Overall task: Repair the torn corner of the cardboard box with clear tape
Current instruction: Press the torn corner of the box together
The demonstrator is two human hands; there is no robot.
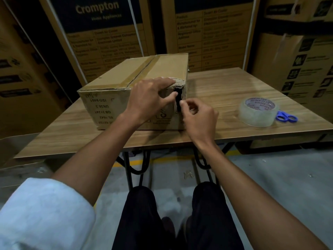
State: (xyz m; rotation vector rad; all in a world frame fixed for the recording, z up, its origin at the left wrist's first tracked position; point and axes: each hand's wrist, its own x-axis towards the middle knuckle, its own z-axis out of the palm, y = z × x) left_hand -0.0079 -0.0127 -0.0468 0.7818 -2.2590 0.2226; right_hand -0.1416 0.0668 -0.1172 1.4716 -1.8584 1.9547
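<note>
Two hands (147, 100) at ragged cardboard corner (179, 87)

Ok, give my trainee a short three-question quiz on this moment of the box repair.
1. True or false: the tape roll sits on the table, held by neither hand.
2. What lies just right of the roll? A) scissors B) knife C) marker
3. Which hand rests on top of the cardboard box at the torn corner?

Key: 1 true. 2 A, the blue scissors. 3 the left hand; the right hand pinches at the tear's edge.
</note>
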